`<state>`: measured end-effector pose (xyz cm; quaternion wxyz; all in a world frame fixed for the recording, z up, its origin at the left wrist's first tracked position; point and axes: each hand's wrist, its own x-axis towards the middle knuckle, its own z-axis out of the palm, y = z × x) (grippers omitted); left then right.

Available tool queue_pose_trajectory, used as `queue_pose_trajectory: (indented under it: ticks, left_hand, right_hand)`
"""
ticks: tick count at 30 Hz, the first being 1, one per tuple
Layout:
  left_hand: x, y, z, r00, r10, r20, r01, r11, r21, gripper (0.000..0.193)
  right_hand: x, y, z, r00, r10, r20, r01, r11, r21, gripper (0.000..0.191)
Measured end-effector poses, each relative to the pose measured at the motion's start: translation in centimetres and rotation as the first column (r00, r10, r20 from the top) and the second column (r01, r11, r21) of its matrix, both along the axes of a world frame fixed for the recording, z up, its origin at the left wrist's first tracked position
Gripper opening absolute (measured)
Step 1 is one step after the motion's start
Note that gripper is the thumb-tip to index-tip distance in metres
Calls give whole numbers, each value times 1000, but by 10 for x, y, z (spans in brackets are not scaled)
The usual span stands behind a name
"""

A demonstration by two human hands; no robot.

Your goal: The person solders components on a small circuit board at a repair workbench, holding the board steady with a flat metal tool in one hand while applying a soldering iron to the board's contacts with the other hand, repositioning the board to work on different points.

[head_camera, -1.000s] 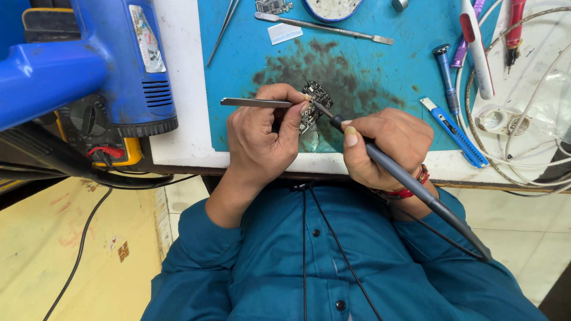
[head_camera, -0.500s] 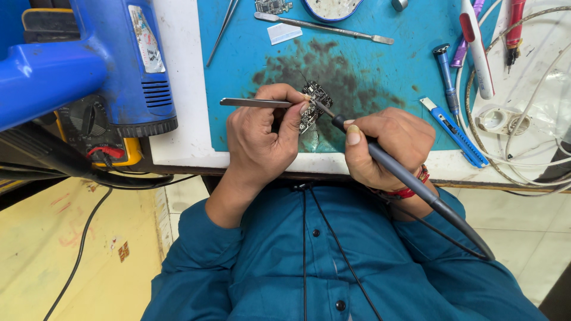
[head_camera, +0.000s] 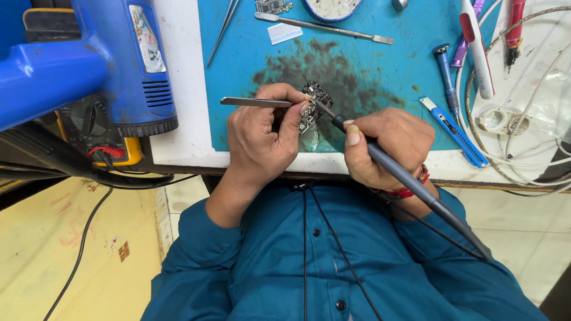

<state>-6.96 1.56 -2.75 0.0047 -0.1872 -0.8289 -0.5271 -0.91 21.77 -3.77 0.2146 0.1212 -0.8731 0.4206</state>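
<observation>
Two hands on the job, both closed. Left hand pinches metal tweezers, handle pointing toward frame left, tips at the small circuit board. Right hand grips a soldering iron like a pen, tip touching the board's near edge; its cable runs off to lower right.

Board sits centre frame on the blue work mat, right on the dark stained patch. I can't tell whether the tweezers hold a part or just steady the board.

I read this as mid-soldering: joint or component being worked under the tip. Next move, by my judgement, calls for a steady tweezer hold and a clean lift of the tip.

Around it: blue hot-air gun upper left, utility knife right of the hands, spudger along the top.
</observation>
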Motion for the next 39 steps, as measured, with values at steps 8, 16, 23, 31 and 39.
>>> queue_pose_trajectory:
  ticks: [8, 16, 23, 31, 39]
  left_hand:
    - [1, 2, 3, 1000, 4, 6, -4, 1000, -1, 9]
    - [3, 3, 4, 1000, -1, 8, 1, 1000, 2, 9]
    - [2, 4, 5, 1000, 2, 8, -2, 1000, 6, 10]
    - [3, 4, 3, 1000, 5, 16, -5, 1000, -6, 9]
    - [1, 3, 0, 1000, 3, 16, -3, 1000, 8, 9]
  right_hand:
    - [0, 1, 2, 1000, 3, -12, -3, 1000, -3, 7]
    - [2, 2, 4, 1000, 4, -12, -4, 1000, 1, 6]
    - [2, 3, 5, 1000, 8, -12, -8, 1000, 2, 7]
    - [2, 4, 3, 1000, 22, -18, -22, 1000, 7, 7]
    - [1, 3, 1, 1000, 22, -15, -22, 1000, 12, 7]
